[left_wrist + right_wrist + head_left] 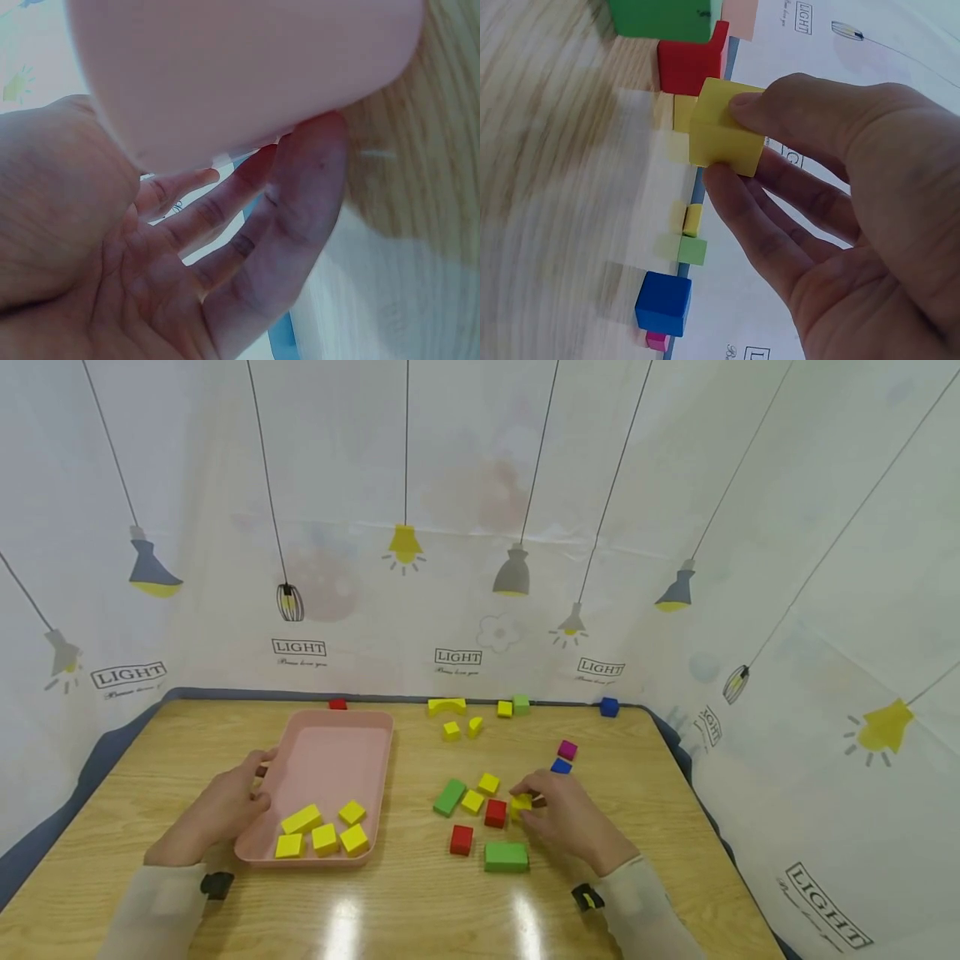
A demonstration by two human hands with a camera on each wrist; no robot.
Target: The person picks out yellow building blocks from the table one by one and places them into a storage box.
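On the left, the left hand (228, 807) grips the side of a pink tray (330, 752) holding five yellow blocks (325, 840) near its front. Rightward on the table (420, 906) come a green block (450, 797), two red cubes (495, 813), then a yellow cube (716, 142) pinched by the right hand (564, 812).
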